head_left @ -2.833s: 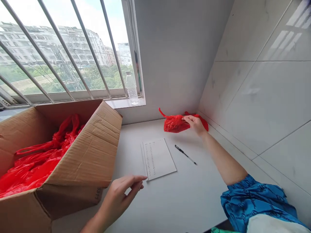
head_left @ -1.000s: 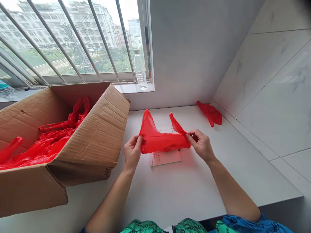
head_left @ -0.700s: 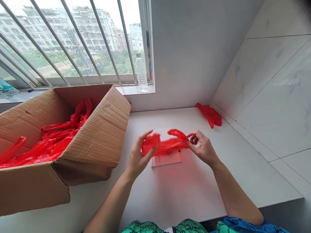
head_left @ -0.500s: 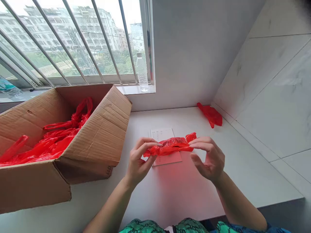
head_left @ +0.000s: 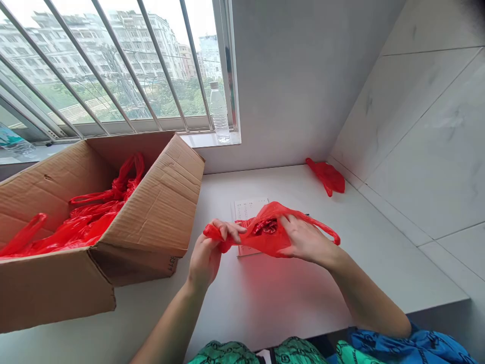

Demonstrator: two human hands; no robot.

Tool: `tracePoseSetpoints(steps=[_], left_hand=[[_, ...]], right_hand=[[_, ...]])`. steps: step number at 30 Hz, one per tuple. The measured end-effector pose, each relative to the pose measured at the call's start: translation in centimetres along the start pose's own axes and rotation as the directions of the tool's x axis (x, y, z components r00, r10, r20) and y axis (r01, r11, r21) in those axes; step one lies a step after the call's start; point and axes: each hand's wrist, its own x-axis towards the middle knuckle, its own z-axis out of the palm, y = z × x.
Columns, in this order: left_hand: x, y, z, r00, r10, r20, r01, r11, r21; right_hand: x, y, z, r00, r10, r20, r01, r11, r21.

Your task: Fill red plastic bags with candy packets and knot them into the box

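A thin red plastic bag (head_left: 269, 247) is stretched between my hands above the white table, its mouth spread and crumpled red film showing inside. My left hand (head_left: 212, 253) is closed around the bunched handle at the bag's left end. On the other side, my right hand (head_left: 306, 240) reaches into the mouth, thumb apart from the fingers; the fingertips are partly hidden by the film. A loose handle loop sticks out to the right, behind my right wrist. Beneath the bag lies a white booklet (head_left: 250, 208) with printed lines, partly covered.
To the left stands an open cardboard box (head_left: 151, 202) with several red plastic bags (head_left: 91, 222) inside. Another red bag (head_left: 328, 177) lies by the wall at the back right. A clear bottle (head_left: 220, 114) stands on the windowsill beside the barred window.
The folded bag has been spread open. My right hand has moved from pinching its right edge to inside the mouth; my left hand has shifted slightly left with the handle.
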Motion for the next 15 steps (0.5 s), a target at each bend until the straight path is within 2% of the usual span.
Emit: tracePoseSetpoints(steps=[2, 4, 5, 6, 7, 8, 9, 10, 11, 13, 15], left_hand=[[0.5, 0.8, 0.0, 0.999, 0.008, -0.037, -0.006, 1.000, 0.030], [0.7, 1.9, 0.6, 0.987, 0.159, -0.039, -0.147, 0.965, 0.217], [0.6, 2.3, 1.2, 0.964, 0.263, 0.029, -0.257, 0.905, 0.338], [0.6, 2.6, 2.0, 0.929, 0.336, 0.152, -0.368, 0.815, 0.448], [0.6, 2.6, 2.8, 0.885, 0.348, 0.310, -0.465, 0.712, 0.526], [0.6, 2.4, 3.6, 0.838, 0.288, 0.464, -0.533, 0.618, 0.578], [0.8, 1.8, 4.2, 0.803, 0.171, 0.572, -0.562, 0.538, 0.628], [1.1, 1.0, 4.7, 0.794, 0.021, 0.607, -0.545, 0.465, 0.698], [1.6, 0.0, 4.8, 0.817, -0.129, 0.562, -0.483, 0.380, 0.789], [2.6, -2.4, 4.2, 0.888, -0.351, 0.296, -0.260, 0.146, 0.954], [3.4, -4.7, 2.6, 0.908, -0.413, 0.063, -0.089, -0.045, 0.995]], right_hand=[[-0.1, -0.1, -0.5, 0.998, 0.036, 0.060, -0.037, 0.999, 0.023], [0.0, -0.3, -0.8, 0.996, 0.019, 0.086, -0.023, 0.999, 0.042], [0.1, -0.5, -0.8, 0.996, -0.006, 0.092, 0.001, 0.998, 0.057], [0.2, -0.8, -0.9, 0.995, -0.032, 0.092, 0.025, 0.997, 0.074], [0.3, -1.0, -0.9, 0.994, -0.053, 0.094, 0.045, 0.995, 0.090], [0.5, -1.2, -1.0, 0.992, -0.071, 0.101, 0.060, 0.993, 0.105], [0.7, -1.3, -1.0, 0.990, -0.079, 0.114, 0.065, 0.991, 0.118], [0.9, -1.4, -1.0, 0.989, -0.074, 0.127, 0.058, 0.990, 0.126], [1.1, -1.3, -1.0, 0.989, -0.054, 0.138, 0.036, 0.991, 0.131], [1.7, -0.9, -0.7, 0.987, 0.012, 0.162, -0.037, 0.988, 0.151], [2.4, 0.0, -0.2, 0.977, 0.100, 0.186, -0.133, 0.976, 0.174]])
